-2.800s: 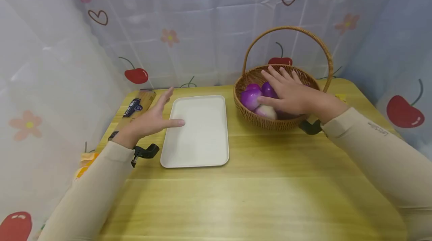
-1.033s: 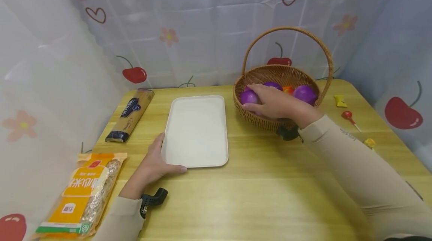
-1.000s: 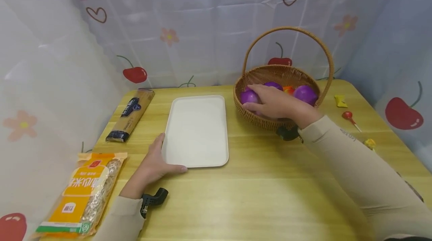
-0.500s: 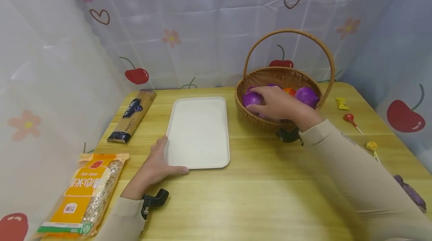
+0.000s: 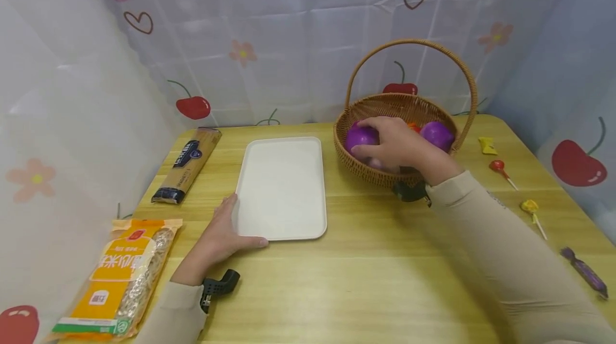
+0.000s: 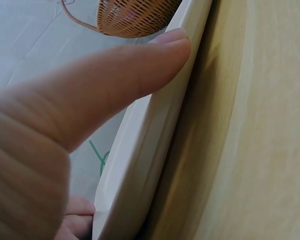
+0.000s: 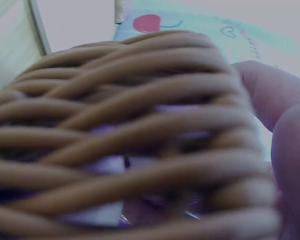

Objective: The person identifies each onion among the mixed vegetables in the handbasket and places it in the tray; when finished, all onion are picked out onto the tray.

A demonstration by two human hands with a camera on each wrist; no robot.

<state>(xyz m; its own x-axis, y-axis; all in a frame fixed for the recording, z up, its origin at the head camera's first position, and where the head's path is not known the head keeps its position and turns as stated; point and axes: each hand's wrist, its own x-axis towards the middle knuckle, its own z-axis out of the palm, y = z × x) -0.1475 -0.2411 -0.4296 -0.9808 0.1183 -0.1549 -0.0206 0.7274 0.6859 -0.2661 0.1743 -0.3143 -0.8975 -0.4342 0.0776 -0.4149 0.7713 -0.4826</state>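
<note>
My right hand (image 5: 397, 143) reaches into the wicker basket (image 5: 370, 174), thumb and fingers curled round a round purple onion (image 5: 358, 140) at the basket's left side. In the right wrist view the woven basket wall (image 7: 140, 135) hides most of what the hand holds; part of the hand (image 7: 290, 125) shows at the right. My left hand (image 5: 218, 234) touches the near left corner of the white tray (image 5: 284, 189), its straight thumb along the front edge and its fingers at the left side. The left wrist view has that thumb (image 6: 125, 70) lying over the tray rim (image 6: 145, 145).
Another purple onion (image 5: 437, 135) and something orange (image 5: 414, 127) lie in the basket. At left are a spaghetti pack (image 5: 187, 165) and an orange snack bag (image 5: 117, 280). Along the right lie a yellow candy (image 5: 487, 145), red lollipop (image 5: 500, 170), yellow lollipop (image 5: 530, 207) and purple candy (image 5: 584, 273).
From above the tray, my left hand has come down to its near left corner. My right hand has gone from spread flat over the basket to gripping the onion, which has shifted slightly right.
</note>
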